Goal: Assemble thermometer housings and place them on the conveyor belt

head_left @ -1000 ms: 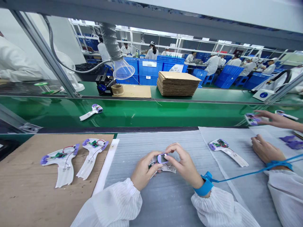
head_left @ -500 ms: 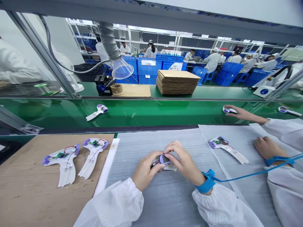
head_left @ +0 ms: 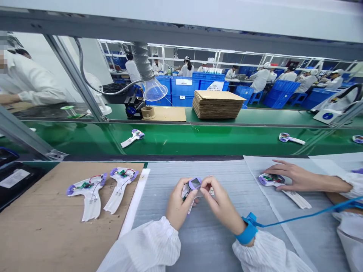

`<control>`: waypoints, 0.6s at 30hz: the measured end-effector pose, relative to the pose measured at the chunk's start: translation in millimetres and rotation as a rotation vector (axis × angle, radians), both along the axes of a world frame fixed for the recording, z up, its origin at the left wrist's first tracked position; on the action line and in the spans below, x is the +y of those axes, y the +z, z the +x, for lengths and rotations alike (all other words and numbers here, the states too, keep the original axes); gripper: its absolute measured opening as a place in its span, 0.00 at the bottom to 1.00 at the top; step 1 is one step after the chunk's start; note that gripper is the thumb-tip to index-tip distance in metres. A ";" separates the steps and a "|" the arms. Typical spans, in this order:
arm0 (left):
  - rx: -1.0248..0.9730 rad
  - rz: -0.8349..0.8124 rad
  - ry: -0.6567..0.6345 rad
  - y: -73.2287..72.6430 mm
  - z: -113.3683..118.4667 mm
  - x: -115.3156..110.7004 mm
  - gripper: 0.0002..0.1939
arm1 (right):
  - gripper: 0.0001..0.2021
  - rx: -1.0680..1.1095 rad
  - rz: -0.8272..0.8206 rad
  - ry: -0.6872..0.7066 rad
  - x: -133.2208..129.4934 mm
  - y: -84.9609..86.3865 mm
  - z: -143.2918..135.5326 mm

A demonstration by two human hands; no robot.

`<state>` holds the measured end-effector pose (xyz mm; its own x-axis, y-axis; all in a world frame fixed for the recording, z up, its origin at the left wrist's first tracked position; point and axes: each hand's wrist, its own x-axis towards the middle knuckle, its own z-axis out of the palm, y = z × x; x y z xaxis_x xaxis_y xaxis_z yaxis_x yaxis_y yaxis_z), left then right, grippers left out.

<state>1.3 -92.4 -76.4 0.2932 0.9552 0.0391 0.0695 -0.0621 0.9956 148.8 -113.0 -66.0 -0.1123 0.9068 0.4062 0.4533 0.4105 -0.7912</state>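
Observation:
My left hand (head_left: 179, 202) grips a gun-shaped thermometer half (head_left: 195, 184), its purple-rimmed grey display facing up. The fingers and thumb wrap its left side, with circuit parts showing between them. My right hand (head_left: 220, 202), with a blue wrist strap (head_left: 247, 229), pinches at the right edge of the display. Whether a wire is between those fingertips is too small to tell. Part of the white shell is hidden behind the hands. Both hands are above a grey foam-like sheet (head_left: 204, 241). On cardboard (head_left: 36, 219) to the left lie two similar open halves (head_left: 92, 204) with wires and green boards.
A co-worker's hand (head_left: 297, 177) touches another thermometer half (head_left: 296, 198) at the right. Beyond the bench edge runs a green belt (head_left: 212, 139) carrying more halves (head_left: 292, 139). Stacked cardboard (head_left: 218, 105), a tape roll (head_left: 148, 112) and an extraction hose (head_left: 141, 62) stand behind.
The display has tilted up into clearer view, and my right fingers have shifted off its face to its edge. The co-worker's hand has moved from the belt to the half on the sheet.

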 end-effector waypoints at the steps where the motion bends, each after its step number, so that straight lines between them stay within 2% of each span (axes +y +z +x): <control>1: 0.011 0.028 0.034 -1.0 0.4 0.4 0.13 | 0.03 0.043 -0.013 -0.058 0.7 -2.1 -2.7; 5: 0.141 0.295 0.161 -2.9 2.2 -1.1 0.11 | 0.18 0.113 -0.050 -0.239 2.2 -6.6 -15.1; 8: 0.165 0.395 0.178 -2.0 5.7 -6.0 0.12 | 0.19 0.111 -0.054 -0.318 0.7 -5.6 -22.0; 10: 0.106 0.335 0.159 -2.5 9.0 -8.4 0.17 | 0.18 0.120 -0.019 -0.361 -1.3 -4.4 -23.8; 12: -0.008 0.173 0.128 -4.9 11.9 -8.1 0.25 | 0.17 0.135 0.040 -0.371 -3.0 -3.4 -23.8; 15: -0.175 -0.024 0.093 -9.6 12.6 -3.4 0.27 | 0.17 0.177 0.136 -0.266 -4.2 -2.1 -22.0; 18: -0.111 0.108 0.166 -9.5 9.6 -0.5 0.21 | 0.16 0.163 0.139 -0.146 -4.0 -0.5 -20.0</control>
